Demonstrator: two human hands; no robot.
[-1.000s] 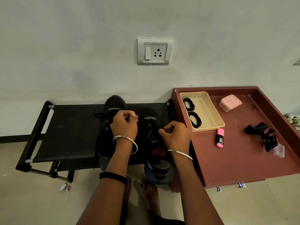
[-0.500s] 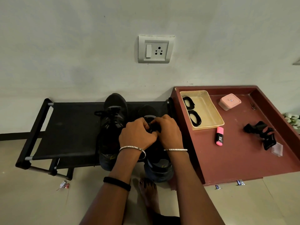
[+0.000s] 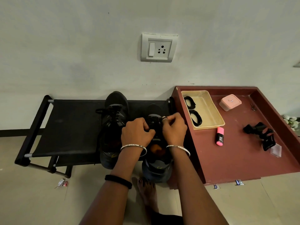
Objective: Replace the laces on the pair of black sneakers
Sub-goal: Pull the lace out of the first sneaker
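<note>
Two black sneakers stand side by side on a low black rack (image 3: 68, 127), toes toward the wall. The left sneaker (image 3: 114, 114) has its black lace tied and nobody touches it. Over the right sneaker (image 3: 156, 166) both my hands work close together. My left hand (image 3: 138, 133) and my right hand (image 3: 174, 128) each pinch part of that shoe's black lace (image 3: 154, 121) at the tongue. The hands hide most of the lace. Two coiled black laces (image 3: 194, 111) lie in a beige tray (image 3: 209, 109).
A dark red table (image 3: 240, 156) stands right of the rack, holding the tray, a pink box (image 3: 230, 102), a pink highlighter (image 3: 220, 138) and black clips (image 3: 259, 135). My bare foot (image 3: 146, 189) is on the floor below the shoes. A wall socket (image 3: 159, 47) is above.
My left hand left the left sneaker and joined the right hand over the right sneaker. Since then the two hands have drawn slightly apart on its lace.
</note>
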